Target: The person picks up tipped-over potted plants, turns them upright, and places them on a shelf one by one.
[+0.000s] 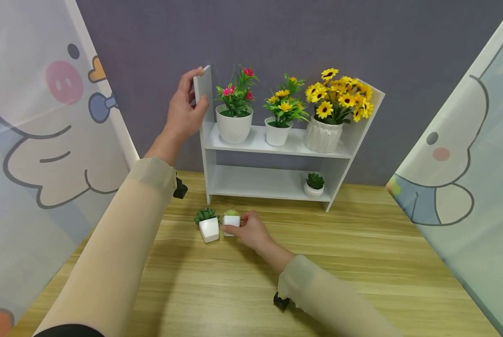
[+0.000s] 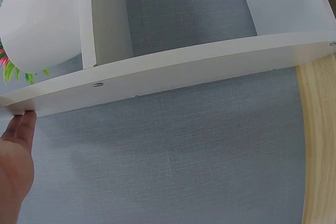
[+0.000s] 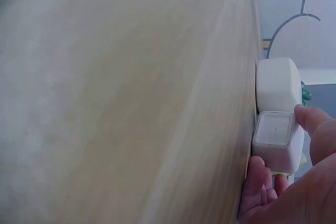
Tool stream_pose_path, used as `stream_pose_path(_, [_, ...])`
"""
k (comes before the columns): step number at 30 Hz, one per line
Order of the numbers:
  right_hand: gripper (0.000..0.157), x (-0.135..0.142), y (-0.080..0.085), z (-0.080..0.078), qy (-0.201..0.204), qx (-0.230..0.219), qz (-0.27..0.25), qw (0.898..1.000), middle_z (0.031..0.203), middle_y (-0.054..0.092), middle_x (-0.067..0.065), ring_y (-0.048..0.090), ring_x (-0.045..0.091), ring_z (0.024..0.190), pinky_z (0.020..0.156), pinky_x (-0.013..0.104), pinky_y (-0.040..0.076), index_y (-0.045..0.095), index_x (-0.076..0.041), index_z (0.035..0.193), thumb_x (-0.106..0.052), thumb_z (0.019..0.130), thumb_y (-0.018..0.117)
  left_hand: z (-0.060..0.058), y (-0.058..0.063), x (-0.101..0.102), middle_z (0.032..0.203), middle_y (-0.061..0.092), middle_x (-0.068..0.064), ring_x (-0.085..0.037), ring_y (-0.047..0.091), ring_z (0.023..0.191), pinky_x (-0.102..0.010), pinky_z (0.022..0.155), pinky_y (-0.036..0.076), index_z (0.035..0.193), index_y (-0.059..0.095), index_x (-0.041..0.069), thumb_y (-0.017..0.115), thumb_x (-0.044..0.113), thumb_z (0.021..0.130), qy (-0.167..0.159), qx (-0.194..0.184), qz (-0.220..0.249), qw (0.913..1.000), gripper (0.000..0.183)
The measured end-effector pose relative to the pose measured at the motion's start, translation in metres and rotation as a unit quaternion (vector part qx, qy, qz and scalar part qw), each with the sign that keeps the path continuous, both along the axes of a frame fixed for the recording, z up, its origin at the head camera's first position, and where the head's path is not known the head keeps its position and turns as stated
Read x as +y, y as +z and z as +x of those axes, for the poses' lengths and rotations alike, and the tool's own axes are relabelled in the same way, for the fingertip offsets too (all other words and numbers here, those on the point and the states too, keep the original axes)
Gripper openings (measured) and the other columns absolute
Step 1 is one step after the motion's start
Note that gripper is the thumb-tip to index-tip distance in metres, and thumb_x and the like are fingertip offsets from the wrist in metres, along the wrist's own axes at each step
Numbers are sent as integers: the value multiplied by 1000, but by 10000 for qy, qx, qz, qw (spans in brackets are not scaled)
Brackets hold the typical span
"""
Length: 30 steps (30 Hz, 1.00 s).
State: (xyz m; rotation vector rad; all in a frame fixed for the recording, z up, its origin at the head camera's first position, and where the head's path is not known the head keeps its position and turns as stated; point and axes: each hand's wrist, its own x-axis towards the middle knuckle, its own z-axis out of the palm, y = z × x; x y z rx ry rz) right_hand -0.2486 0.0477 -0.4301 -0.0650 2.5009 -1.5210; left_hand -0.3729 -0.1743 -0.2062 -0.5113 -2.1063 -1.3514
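My left hand [image 1: 184, 110] grips the upper end of the left side panel of a white two-tier shelf [image 1: 272, 182], thumb on the near edge. In the left wrist view its fingertips [image 2: 23, 124] lie on the outer face of the panel [image 2: 173, 72]. My right hand [image 1: 255, 231] pinches a small light-green succulent in a white square pot [image 1: 232, 221] between thumb and fingers. From the right wrist, the bottom of that pot [image 3: 274, 128] faces the camera. Just left of it a dark-green succulent in a white pot [image 1: 209, 229] lies tipped on the wooden table.
On the upper tier stand a pink-flowered plant [image 1: 234, 126], a small yellow-flowered plant [image 1: 278, 133] and a sunflower-like bouquet in a ribbed pot [image 1: 324, 135]. A round-potted succulent [image 1: 314, 187] sits at the lower tier's right end. Cartoon-printed panels flank the wooden table [image 1: 361, 252].
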Motion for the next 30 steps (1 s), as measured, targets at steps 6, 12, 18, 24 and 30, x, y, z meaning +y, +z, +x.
stream_pose_path(6, [68, 2, -1, -2, -19, 68, 62, 10000, 120, 68, 17, 64, 24, 99, 82, 34, 56, 56, 2, 134, -37, 91, 91, 0, -1, 0, 177, 35, 16, -29, 50, 158, -52, 120, 50, 165, 39, 31, 52, 17, 110, -33, 39, 14, 10000, 58])
stream_pose_path(12, [62, 4, -1, -2, -18, 145, 48, 9999, 120, 69, 18, 65, 25, 101, 84, 35, 57, 56, 3, 132, -32, 92, 89, -1, -1, -1, 178, 36, 14, -29, 50, 157, -53, 120, 50, 166, 38, 30, 51, 16, 110, -44, 35, 27, 10000, 59])
stream_pose_path(18, [71, 2, 2, -3, -40, 199, 74, 9998, 118, 70, 18, 67, 24, 99, 78, 33, 56, 56, 3, 133, -42, 89, 91, -1, -2, -1, 177, 37, 10, -31, 51, 156, -54, 118, 51, 166, 39, 27, 52, 13, 110, -36, 73, 77, 9999, 60])
stream_pose_path(24, [71, 3, 3, -5, -75, 252, 342, 9991, 120, 71, 17, 66, 24, 99, 80, 33, 56, 58, 3, 136, -40, 91, 90, -1, -2, -1, 178, 37, 8, -31, 51, 157, -54, 119, 51, 166, 39, 27, 52, 12, 110, -42, 72, 79, 9999, 60])
stream_pose_path(30, [59, 7, 3, -8, 5, 419, 764, 9962, 117, 73, 15, 67, 24, 99, 80, 34, 58, 62, 0, 132, -31, 91, 91, 0, -1, 0, 178, 36, 10, -29, 51, 157, -54, 120, 50, 167, 38, 27, 52, 13, 110, -71, 79, 29, 9999, 60])
